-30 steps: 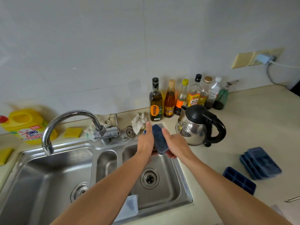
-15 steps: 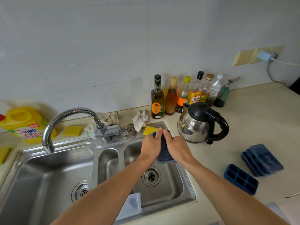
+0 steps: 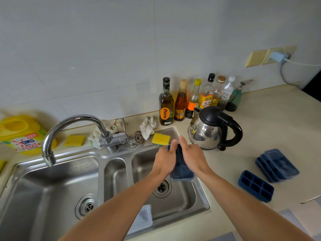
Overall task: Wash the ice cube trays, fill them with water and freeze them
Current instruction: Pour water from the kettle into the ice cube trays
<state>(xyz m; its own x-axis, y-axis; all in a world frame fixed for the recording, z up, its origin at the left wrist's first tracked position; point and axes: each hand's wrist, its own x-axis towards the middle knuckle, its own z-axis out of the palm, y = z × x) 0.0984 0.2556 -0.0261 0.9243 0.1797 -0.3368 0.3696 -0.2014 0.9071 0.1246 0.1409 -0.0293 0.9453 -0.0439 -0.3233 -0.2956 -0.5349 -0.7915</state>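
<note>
Over the right sink basin [image 3: 180, 199] I hold a dark blue ice cube tray [image 3: 181, 172] between both hands. My left hand [image 3: 165, 161] grips its left side, thumb along the top. My right hand [image 3: 192, 158] grips its right side, thumb on top too. The tray's far end is hidden behind my thumbs. Another blue ice cube tray [image 3: 255, 186] lies open side up on the counter to the right. A stack of blue trays [image 3: 277, 165] sits just beyond it. A clear lid [image 3: 141, 219] leans at the sink's near rim.
The faucet [image 3: 69, 133] arches over the left basin. A yellow sponge [image 3: 160, 139] lies behind the right basin. A steel kettle [image 3: 213, 128] stands right of the sink, several bottles [image 3: 191, 100] behind it. A yellow detergent jug [image 3: 20, 134] stands at far left.
My hands have lowered the tray toward me and turned it flatter over the right basin; both thumbs now lie on top. The sponge behind it has come into sight.
</note>
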